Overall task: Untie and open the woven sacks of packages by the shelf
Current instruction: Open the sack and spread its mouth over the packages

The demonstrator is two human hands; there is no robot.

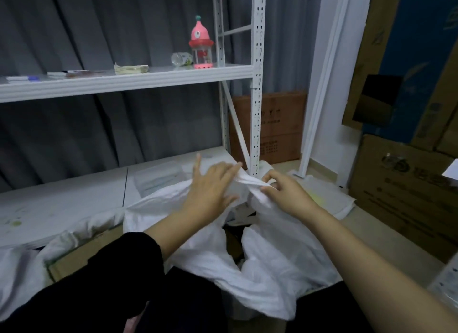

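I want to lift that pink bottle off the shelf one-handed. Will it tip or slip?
The pink bottle stands tall on a narrow base, so a nudge would probably tip it. Its clear body looks like smooth plastic, perhaps slippery. It seems light. A clear bottle lies beside it and may roll if knocked.

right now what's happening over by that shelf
A person is working on a white woven sack on the floor in front of a white metal shelf. The right hand pinches a twisted strip of the sack's neck, while the left hand lies on the fabric with fingers spread, touching the same strip. The sack's mouth already gapes a little, dark inside. Cardboard boxes stand to the right.
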